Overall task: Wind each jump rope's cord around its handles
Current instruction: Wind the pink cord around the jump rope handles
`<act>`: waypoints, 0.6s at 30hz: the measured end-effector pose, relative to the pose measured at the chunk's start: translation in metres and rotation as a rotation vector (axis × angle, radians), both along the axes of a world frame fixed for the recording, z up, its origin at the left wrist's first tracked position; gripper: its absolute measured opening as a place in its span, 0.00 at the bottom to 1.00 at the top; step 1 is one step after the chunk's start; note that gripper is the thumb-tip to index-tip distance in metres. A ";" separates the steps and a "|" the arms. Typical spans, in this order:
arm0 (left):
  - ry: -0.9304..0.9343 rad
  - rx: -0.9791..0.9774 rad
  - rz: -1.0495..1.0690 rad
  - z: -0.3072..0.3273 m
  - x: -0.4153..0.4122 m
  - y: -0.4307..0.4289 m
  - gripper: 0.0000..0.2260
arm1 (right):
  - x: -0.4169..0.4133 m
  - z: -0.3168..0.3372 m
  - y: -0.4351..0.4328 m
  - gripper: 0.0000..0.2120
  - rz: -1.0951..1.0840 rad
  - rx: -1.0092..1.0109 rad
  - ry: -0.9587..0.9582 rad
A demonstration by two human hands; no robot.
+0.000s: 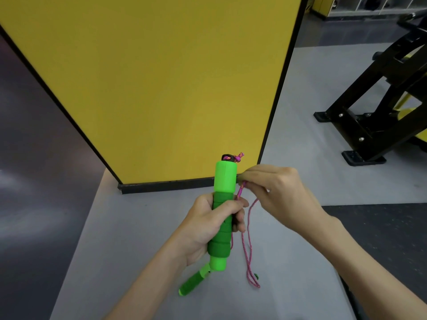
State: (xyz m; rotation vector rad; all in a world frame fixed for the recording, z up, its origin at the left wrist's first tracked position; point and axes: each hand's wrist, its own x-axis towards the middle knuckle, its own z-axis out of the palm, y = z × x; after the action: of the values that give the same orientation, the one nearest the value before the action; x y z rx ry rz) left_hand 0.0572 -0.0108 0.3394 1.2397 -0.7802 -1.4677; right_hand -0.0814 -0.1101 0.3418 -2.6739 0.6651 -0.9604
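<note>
Before a tall yellow panel and a black exercise frame, above the grey floor, the left hand is clenched round the dark foam middle of an upright green handle, probably to steady it as a spool; the second handle slants out below. The right hand pinches the pink cord just beside the handle's pale top, seemingly to lay on a turn, while the slack hangs in long loops. A small knot at the black cap appears to anchor the cord's end.
</note>
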 end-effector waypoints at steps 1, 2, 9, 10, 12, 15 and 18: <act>-0.003 -0.001 -0.013 0.000 0.000 0.000 0.05 | -0.001 0.000 -0.004 0.09 -0.038 -0.017 -0.032; -0.008 -0.002 -0.028 -0.001 0.000 0.001 0.05 | -0.003 0.001 -0.008 0.10 -0.088 -0.031 -0.069; -0.028 -0.022 0.012 -0.004 -0.002 0.001 0.04 | -0.001 -0.004 -0.015 0.08 -0.200 0.079 -0.141; -0.019 -0.022 0.027 -0.003 -0.002 0.001 0.04 | 0.001 -0.005 -0.010 0.08 -0.126 0.087 -0.092; -0.003 -0.020 0.045 -0.004 -0.003 0.001 0.04 | 0.005 -0.007 -0.001 0.07 -0.005 0.076 0.001; 0.015 -0.020 0.047 -0.004 -0.004 0.001 0.04 | 0.006 -0.007 0.000 0.08 -0.006 0.015 0.027; 0.012 -0.033 0.032 -0.005 -0.006 0.002 0.05 | 0.000 0.000 -0.009 0.08 -0.157 -0.029 -0.092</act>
State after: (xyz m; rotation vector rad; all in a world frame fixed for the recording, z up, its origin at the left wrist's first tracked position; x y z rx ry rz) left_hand 0.0509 -0.0087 0.3343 1.2119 -0.7703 -1.4306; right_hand -0.0815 -0.1188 0.3415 -2.6145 0.8574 -1.1339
